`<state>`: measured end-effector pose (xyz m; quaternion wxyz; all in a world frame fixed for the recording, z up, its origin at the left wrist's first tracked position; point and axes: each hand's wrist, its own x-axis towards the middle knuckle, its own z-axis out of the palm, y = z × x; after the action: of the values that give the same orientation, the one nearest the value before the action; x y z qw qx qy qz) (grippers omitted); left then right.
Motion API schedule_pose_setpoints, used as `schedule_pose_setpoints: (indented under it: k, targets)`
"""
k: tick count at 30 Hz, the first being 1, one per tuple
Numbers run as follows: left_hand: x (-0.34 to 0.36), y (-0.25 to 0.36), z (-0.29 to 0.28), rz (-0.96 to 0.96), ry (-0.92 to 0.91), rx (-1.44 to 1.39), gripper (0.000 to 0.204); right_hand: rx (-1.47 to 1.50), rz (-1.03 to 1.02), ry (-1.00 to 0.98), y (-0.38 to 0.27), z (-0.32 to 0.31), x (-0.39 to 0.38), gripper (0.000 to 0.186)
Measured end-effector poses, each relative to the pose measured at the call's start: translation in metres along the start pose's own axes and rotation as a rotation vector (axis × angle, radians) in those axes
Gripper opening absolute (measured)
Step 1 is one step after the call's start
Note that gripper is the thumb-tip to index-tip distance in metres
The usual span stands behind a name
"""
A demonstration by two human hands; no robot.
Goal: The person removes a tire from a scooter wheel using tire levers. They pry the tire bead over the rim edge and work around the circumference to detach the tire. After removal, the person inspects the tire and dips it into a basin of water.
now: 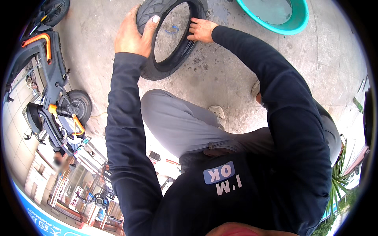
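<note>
A black rubber tyre (159,73), off any wheel, is held up on edge and tilted above the concrete floor. Its tread shows on the upper left, and the floor is visible through its open middle. My left hand (134,36) is wrapped over the tread on the left, with the thumb lying toward the inner edge. On the opposite side, my right hand (202,30) has its fingers curled at the inner edge of the tyre. Whether those fingertips pinch the bead or only press on it is partly hidden.
A turquoise basin (302,24) with water stands at the far right. To the left is a dark electric scooter (51,74) with orange parts. My bent knees and light shoes (217,114) are below the tyre. A green spiky plant (338,183) is at the lower right.
</note>
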<state>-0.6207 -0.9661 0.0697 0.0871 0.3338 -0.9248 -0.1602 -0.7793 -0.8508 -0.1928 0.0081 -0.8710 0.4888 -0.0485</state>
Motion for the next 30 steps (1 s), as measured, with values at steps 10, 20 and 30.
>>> schedule_pose_setpoints:
  k: [10, 20, 30]
  targets:
    - [0.017, -0.019, 0.007, -0.085, 0.014, 0.020, 0.068, -0.413, 0.046, 0.242, 0.047, -0.091, -0.008, 0.050]
    - [0.056, 0.010, 0.011, -0.080, -0.068, 0.042, 0.065, 1.226, 0.396, 0.389, -0.184, -0.081, 0.015, 0.095]
    - [0.088, 0.055, 0.016, -0.142, -0.119, 0.156, 0.062, -0.571, 0.168, -0.230, 0.076, -0.051, -0.065, 0.077]
